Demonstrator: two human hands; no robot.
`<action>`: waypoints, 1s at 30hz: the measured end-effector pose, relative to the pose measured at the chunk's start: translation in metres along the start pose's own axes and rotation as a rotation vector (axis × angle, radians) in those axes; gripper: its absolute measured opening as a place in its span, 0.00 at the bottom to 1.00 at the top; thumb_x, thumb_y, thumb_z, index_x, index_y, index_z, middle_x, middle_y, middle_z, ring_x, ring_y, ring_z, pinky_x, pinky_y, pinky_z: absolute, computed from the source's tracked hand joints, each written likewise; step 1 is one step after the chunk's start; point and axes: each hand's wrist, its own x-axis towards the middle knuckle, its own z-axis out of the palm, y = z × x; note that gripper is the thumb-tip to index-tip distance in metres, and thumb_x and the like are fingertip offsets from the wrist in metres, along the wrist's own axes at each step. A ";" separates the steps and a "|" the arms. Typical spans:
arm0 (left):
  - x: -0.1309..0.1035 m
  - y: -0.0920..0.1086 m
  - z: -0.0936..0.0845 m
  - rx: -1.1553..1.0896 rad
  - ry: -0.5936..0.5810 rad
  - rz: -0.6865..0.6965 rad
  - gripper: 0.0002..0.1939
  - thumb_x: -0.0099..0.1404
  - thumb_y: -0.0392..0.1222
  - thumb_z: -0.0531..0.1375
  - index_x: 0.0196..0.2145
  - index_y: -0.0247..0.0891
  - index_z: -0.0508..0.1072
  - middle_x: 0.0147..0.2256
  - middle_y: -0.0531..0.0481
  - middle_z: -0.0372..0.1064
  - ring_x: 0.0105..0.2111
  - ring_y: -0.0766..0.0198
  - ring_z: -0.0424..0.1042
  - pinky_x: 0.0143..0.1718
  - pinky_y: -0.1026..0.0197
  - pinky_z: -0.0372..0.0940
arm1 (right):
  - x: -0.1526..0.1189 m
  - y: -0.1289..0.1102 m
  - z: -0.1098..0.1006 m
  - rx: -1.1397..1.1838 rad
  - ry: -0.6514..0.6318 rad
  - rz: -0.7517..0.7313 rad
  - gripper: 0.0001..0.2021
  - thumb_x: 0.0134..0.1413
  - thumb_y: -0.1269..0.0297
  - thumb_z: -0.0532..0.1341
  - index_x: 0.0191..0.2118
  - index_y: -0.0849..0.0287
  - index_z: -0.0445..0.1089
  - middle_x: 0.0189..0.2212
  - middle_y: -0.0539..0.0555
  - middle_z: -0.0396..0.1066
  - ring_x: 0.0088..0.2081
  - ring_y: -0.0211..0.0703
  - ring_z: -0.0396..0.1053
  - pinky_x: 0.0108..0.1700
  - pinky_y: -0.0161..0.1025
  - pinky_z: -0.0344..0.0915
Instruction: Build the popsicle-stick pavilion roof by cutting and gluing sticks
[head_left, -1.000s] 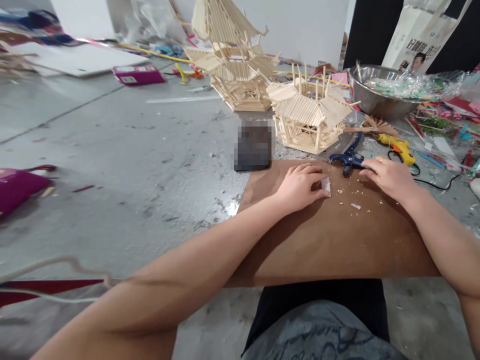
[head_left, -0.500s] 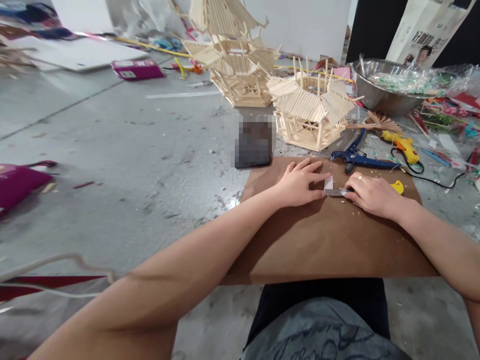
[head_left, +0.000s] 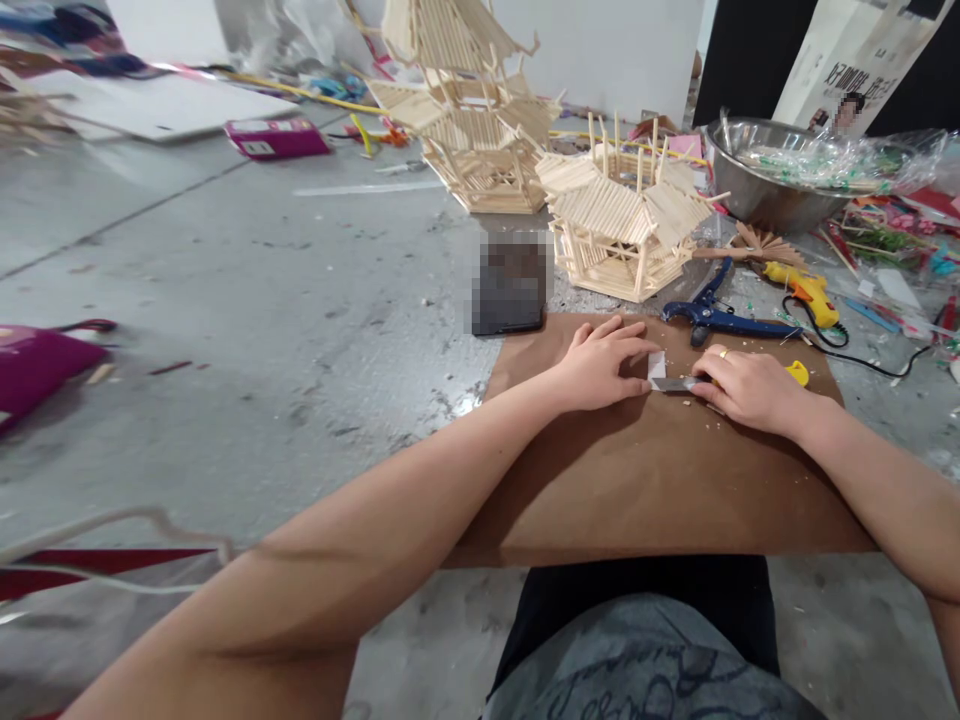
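My right hand (head_left: 744, 388) is closed around a yellow utility knife (head_left: 796, 374), whose metal blade (head_left: 673, 384) points left. Under the blade's tip lies a small white piece (head_left: 657, 366), perhaps paper or card. My left hand (head_left: 604, 372) rests on the brown board (head_left: 645, 490) with its fingers spread, the fingertips at the left edge of the white piece. Small pale crumbs lie around the blade. Most of the knife's handle is hidden under my right hand.
Beyond the board stand two stick-built pagoda models (head_left: 630, 220), a dark blurred device (head_left: 510, 290), blue cutting pliers (head_left: 724, 315) and a yellow glue gun (head_left: 806, 290) with a black cord. A metal bowl (head_left: 780, 190) of plastic-wrapped items sits at back right. Purple packages (head_left: 277, 138) lie to the left.
The blade and right hand have shifted very slightly. My left forefinger has drawn back a little from the white piece. Everything else stays in place.
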 end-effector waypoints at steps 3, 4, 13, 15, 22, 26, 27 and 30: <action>0.001 0.003 0.002 -0.028 0.049 -0.035 0.20 0.57 0.48 0.56 0.47 0.43 0.67 0.61 0.46 0.49 0.62 0.50 0.41 0.58 0.39 0.38 | 0.000 0.006 -0.001 0.041 0.048 0.044 0.15 0.60 0.55 0.46 0.39 0.58 0.65 0.37 0.54 0.69 0.35 0.41 0.67 0.32 0.36 0.57; 0.002 0.004 0.003 -0.031 0.070 -0.044 0.18 0.57 0.48 0.56 0.44 0.42 0.68 0.60 0.46 0.51 0.62 0.50 0.42 0.57 0.40 0.39 | 0.000 0.007 -0.001 0.052 0.065 0.059 0.14 0.59 0.56 0.47 0.39 0.58 0.65 0.37 0.54 0.69 0.36 0.42 0.67 0.32 0.37 0.57; 0.003 0.012 0.004 0.072 0.151 -0.060 0.17 0.53 0.50 0.60 0.37 0.37 0.69 0.45 0.43 0.64 0.51 0.48 0.57 0.48 0.46 0.55 | 0.001 0.013 -0.001 0.111 0.129 0.129 0.14 0.59 0.56 0.47 0.38 0.57 0.65 0.37 0.55 0.69 0.37 0.43 0.68 0.35 0.37 0.60; 0.003 0.013 0.002 0.041 0.170 -0.066 0.14 0.51 0.48 0.62 0.30 0.35 0.68 0.39 0.43 0.66 0.46 0.49 0.60 0.45 0.49 0.58 | 0.001 0.013 -0.002 0.134 0.148 0.144 0.15 0.59 0.55 0.47 0.37 0.57 0.65 0.37 0.55 0.69 0.37 0.43 0.68 0.35 0.37 0.60; 0.007 0.026 -0.006 -0.992 0.340 -0.302 0.05 0.59 0.39 0.56 0.29 0.36 0.61 0.21 0.54 0.65 0.19 0.70 0.64 0.25 0.64 0.60 | 0.001 0.012 -0.003 0.255 0.352 0.286 0.16 0.58 0.54 0.47 0.40 0.59 0.64 0.35 0.58 0.72 0.38 0.46 0.69 0.37 0.39 0.62; 0.013 0.046 -0.004 -1.567 0.355 -0.327 0.04 0.63 0.34 0.52 0.30 0.33 0.65 0.23 0.51 0.68 0.21 0.71 0.68 0.27 0.66 0.64 | -0.001 0.007 -0.005 0.306 0.455 0.295 0.19 0.56 0.49 0.48 0.42 0.59 0.63 0.37 0.58 0.71 0.37 0.45 0.69 0.38 0.39 0.63; 0.014 0.051 -0.002 -1.637 0.355 -0.326 0.05 0.62 0.33 0.52 0.31 0.33 0.66 0.24 0.50 0.69 0.22 0.71 0.69 0.28 0.66 0.65 | -0.001 0.005 -0.006 0.306 0.458 0.299 0.20 0.55 0.48 0.49 0.42 0.58 0.63 0.37 0.58 0.71 0.36 0.44 0.69 0.37 0.39 0.63; 0.017 0.061 0.006 -1.774 0.348 -0.290 0.06 0.62 0.31 0.52 0.32 0.32 0.68 0.26 0.49 0.71 0.25 0.70 0.70 0.33 0.64 0.67 | -0.001 0.001 -0.007 0.295 0.443 0.308 0.20 0.51 0.46 0.53 0.40 0.57 0.65 0.34 0.56 0.71 0.33 0.43 0.69 0.35 0.37 0.63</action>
